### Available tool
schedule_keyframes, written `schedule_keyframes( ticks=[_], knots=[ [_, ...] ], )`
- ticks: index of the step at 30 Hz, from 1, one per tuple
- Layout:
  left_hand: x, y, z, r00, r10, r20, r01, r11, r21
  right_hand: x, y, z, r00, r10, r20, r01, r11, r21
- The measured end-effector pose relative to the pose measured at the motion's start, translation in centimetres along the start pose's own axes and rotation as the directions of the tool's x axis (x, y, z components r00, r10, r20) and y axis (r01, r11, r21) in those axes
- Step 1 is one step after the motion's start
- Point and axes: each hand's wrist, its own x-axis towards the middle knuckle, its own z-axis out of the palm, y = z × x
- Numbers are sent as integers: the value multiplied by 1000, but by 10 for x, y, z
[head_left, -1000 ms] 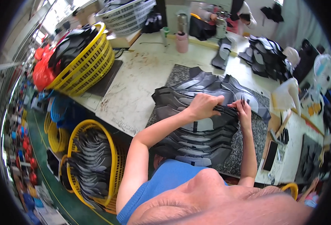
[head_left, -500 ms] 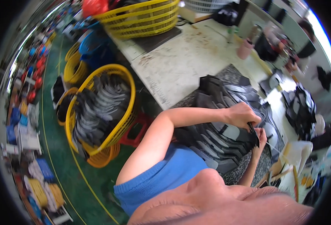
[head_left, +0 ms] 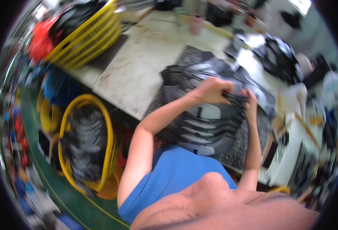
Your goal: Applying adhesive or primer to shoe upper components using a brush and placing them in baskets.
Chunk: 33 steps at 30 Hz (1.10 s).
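My left hand (head_left: 214,90) is closed on one end of a dark flexible piece (head_left: 236,100), which looks like a shoe upper. At its other end, my right hand (head_left: 249,104) pinches the same piece. Both hands hold it a little above a pile of overlapping black and grey shoe uppers (head_left: 199,132), their pale grey panels showing in rows. The pile lies on a speckled grey mat (head_left: 236,153) on the table. Motion smears the held piece, so its exact outline cannot be made out.
A yellow basket (head_left: 109,149) of similar dark pieces stands low at the left. On the pale table (head_left: 138,57) are another yellow basket (head_left: 96,44) with a red bag (head_left: 42,42), a pink cup (head_left: 196,25), and a second dark pile (head_left: 278,57) at the far right.
My view has turned, shifting the table and baskets in the picture. My hands have moved slightly apart, with the dark piece now stretched between them; more of my right forearm shows.
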Motion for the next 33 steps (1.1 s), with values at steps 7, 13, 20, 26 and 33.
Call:
schedule_keyframes(
  ticks=[7,13,20,26,33],
  knots=[
    [20,6,2,986,-127,111,139,985,-104,0,29,-5,987,13,-160,-28,995,-93],
    [44,31,-11,869,-264,418,186,958,219,-7,19,8,967,6,-256,-79,959,-273],
    [29,19,-9,936,40,351,-66,996,61,1,4,19,937,126,-326,-208,951,-230],
    [15,35,-70,985,85,151,-60,985,-161,2,43,21,935,78,-347,-208,912,-355],
    [-45,31,-148,991,96,-94,-125,919,-374,-3,49,16,931,61,-360,-200,910,-364]
  ],
)
